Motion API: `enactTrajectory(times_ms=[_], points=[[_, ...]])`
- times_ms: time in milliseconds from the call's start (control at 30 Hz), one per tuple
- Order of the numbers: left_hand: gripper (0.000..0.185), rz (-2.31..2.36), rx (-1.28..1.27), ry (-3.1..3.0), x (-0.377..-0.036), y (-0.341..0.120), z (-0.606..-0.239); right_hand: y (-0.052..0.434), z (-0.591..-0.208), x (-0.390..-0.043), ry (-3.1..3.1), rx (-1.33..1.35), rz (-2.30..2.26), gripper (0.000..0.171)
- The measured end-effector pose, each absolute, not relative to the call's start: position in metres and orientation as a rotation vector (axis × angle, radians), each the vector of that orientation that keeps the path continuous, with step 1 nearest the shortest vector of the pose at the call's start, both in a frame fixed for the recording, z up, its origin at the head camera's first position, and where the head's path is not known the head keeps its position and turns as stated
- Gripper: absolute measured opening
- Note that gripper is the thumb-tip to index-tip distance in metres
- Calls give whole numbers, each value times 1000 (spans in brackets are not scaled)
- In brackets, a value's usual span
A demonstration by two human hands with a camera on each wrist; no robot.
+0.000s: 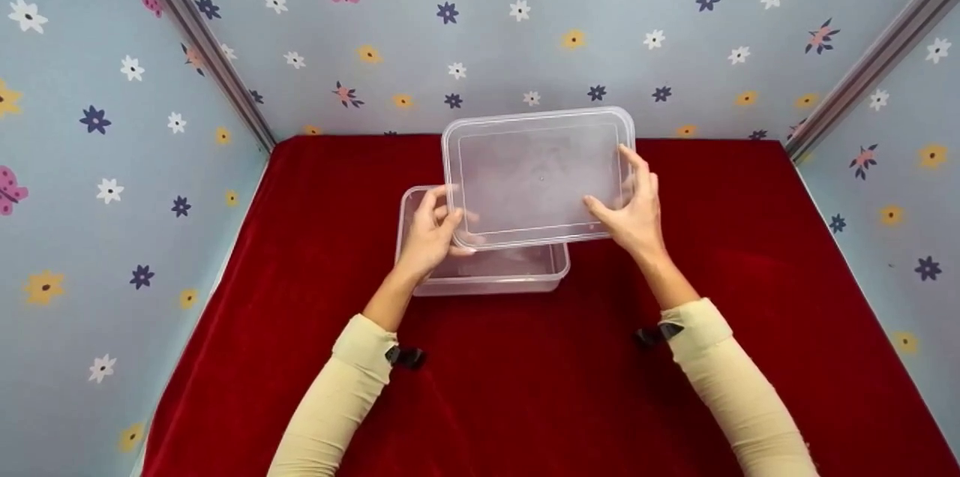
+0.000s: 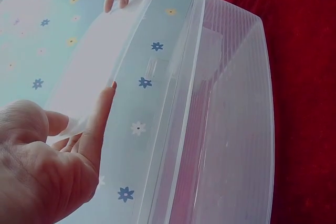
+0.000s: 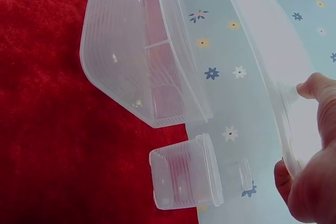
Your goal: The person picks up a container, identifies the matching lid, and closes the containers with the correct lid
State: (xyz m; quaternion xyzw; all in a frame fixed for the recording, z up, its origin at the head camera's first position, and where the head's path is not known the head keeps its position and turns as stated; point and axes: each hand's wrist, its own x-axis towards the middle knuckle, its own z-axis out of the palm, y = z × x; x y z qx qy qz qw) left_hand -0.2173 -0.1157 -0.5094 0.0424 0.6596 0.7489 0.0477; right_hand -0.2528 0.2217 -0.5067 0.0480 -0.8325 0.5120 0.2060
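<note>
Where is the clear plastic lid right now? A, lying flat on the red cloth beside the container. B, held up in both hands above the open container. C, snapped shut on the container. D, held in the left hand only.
B: the left hand and right hand grip opposite edges of the lid, which is raised over the open container on the red cloth.

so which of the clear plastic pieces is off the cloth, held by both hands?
The flat lid, gripped by the left hand and right hand at its ends. The deep box sits on the red cloth below it.
</note>
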Motion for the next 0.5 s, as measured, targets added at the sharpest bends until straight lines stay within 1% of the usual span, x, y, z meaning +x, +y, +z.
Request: enactTrajectory(times_ms=[133,233,300,500], points=[[43,2290,138,1983,-217,-116,-510,222,-507,-253,-2279,120,1500,113],[41,2303,149,1969,-216,-115,-510,222,-507,-253,-2267,80,1540,118],[41,2308,151,1975,-216,-115,-510,222,-506,-253,-2267,54,1547,116],[39,2294,157,2012,-216,-115,-507,224,-506,-254,-2245,51,1615,103]])
